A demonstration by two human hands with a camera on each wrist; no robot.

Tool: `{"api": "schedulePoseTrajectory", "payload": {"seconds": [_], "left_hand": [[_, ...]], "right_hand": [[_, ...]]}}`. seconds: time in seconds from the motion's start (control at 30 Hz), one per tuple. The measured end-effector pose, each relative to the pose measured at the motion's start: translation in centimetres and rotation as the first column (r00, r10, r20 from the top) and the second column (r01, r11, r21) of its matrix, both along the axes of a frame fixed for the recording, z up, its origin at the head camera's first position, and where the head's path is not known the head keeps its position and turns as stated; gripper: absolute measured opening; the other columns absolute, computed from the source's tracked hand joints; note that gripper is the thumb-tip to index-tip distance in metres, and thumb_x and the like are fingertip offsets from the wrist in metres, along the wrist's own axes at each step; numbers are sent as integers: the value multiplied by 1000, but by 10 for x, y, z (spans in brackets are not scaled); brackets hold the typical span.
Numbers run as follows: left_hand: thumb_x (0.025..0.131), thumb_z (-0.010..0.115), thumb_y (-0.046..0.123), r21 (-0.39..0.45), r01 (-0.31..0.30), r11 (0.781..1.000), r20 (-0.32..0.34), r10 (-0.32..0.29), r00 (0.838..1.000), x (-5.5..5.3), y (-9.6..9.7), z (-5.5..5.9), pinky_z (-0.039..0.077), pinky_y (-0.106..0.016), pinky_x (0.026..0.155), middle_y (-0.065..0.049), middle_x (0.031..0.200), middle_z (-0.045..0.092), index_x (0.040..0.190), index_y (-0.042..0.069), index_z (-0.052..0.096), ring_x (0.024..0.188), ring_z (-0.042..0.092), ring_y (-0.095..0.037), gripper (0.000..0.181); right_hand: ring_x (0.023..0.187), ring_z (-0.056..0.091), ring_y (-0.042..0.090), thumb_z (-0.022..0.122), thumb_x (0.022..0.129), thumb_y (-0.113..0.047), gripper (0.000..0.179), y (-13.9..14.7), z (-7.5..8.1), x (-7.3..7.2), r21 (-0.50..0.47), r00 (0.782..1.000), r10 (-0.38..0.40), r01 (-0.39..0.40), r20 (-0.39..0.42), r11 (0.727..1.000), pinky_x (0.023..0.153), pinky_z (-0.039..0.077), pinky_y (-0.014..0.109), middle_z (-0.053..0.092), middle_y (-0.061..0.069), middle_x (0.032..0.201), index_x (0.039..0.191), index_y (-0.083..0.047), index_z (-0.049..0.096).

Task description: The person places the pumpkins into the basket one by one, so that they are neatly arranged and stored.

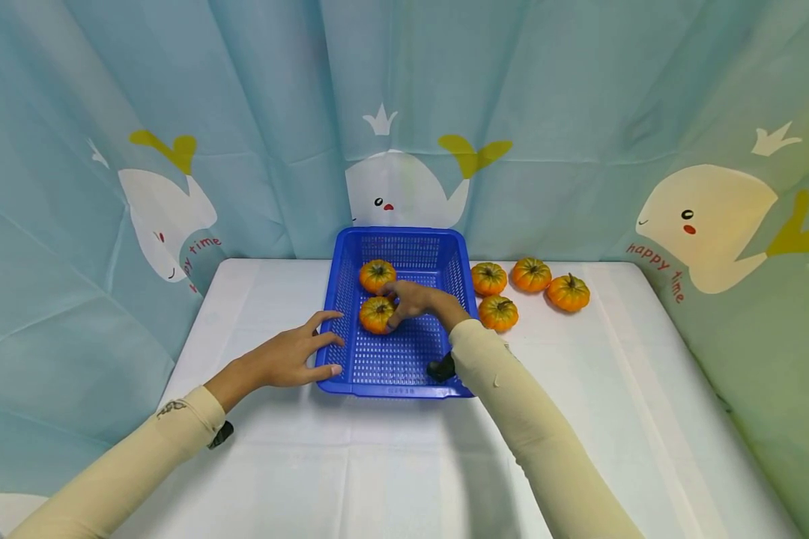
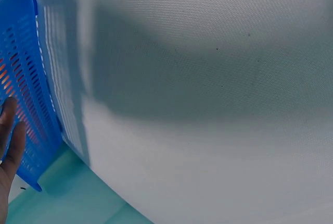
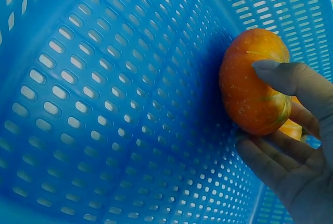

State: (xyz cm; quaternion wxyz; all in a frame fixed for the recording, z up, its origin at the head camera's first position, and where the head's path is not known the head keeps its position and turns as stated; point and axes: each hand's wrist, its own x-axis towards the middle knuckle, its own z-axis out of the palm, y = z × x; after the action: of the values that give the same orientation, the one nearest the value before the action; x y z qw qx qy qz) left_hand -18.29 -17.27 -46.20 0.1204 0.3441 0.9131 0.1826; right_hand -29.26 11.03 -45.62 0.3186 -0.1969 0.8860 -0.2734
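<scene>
Inside a blue perforated basket (image 1: 391, 363), my right hand (image 1: 414, 299) holds a small orange pumpkin (image 1: 372, 317) near the left wall. The right wrist view shows the thumb on top of this pumpkin (image 3: 250, 88) and the fingers curled beneath it, close over the basket floor. A second pumpkin (image 1: 377, 275) sits just behind it in the basket. My left hand (image 1: 293, 355) is at the basket's left side, fingers spread, fingertips at the rim. In the left wrist view, fingers (image 2: 15, 143) of that hand lie along the slotted outer wall.
Several more pumpkins (image 1: 530, 275) stand on the white-covered table (image 1: 613, 419) to the right of the basket, two of them close to its right wall. A light blue curtain (image 1: 546, 90) with printed whales hangs behind the table and along its sides.
</scene>
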Motion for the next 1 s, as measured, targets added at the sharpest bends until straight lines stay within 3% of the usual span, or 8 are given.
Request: {"api": "schedulePoseTrajectory", "payload": {"seconds": [0.43, 1.0], "left_hand": [[94, 55, 63, -8, 1, 1000, -12, -2, 1000, 1, 0, 1, 54, -50, 96, -5, 163, 23, 133, 23, 61, 119, 63, -34, 55], [94, 56, 62, 14, -2, 1000, -13, 2, 1000, 1, 1, 1, 55, -48, 94, -1, 163, 24, 132, 23, 62, 115, 64, -31, 54]], "right_hand": [[134, 47, 33, 78, 87, -14, 72, 1, 2, 3, 21, 1000, -14, 13, 16, 1000, 116, 37, 50, 48, 16, 147, 149, -12, 43], [131, 50, 33, 80, 86, -22, 75, 4, 7, 3, 13, 1000, 2, -2, -24, 1000, 114, 40, 49, 52, 17, 144, 149, -8, 43]]}}
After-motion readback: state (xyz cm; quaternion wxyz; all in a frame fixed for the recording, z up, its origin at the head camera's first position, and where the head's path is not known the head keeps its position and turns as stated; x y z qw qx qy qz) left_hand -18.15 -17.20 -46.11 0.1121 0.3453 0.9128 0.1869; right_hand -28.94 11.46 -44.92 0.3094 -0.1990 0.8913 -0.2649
